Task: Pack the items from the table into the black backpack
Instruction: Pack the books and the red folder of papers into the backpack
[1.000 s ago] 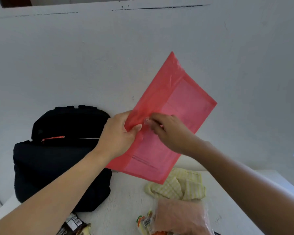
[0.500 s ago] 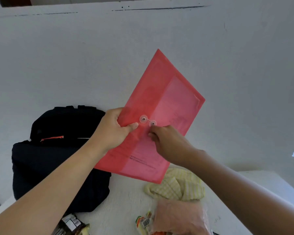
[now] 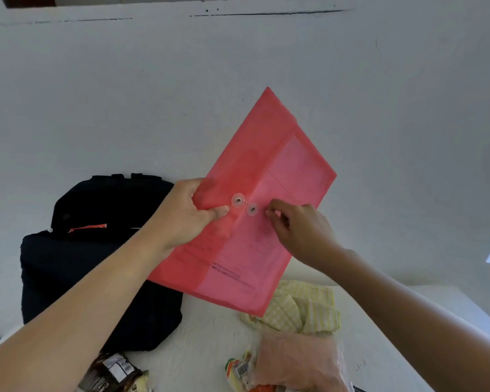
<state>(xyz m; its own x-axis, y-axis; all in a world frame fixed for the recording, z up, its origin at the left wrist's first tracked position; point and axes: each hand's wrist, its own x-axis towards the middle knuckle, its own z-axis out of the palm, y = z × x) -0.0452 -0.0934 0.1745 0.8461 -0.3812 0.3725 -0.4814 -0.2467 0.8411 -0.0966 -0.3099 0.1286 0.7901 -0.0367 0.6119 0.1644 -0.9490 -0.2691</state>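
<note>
Now the red folder [image 3: 266, 176] is held up over the tabletop [image 3: 210, 349] beside the black backpack [image 3: 96, 264], gripped at its edge by the left hand [image 3: 187, 213], while the right hand [image 3: 297, 224] is pinched near the clasp [image 3: 245, 205], whether on its string cannot be told; once fastened, an edge-first slide into the backpack is called for.

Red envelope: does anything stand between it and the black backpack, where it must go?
Nothing visible does. The left hand holds the red envelope in the air right beside the black backpack; whether its top is open cannot be told.
</note>
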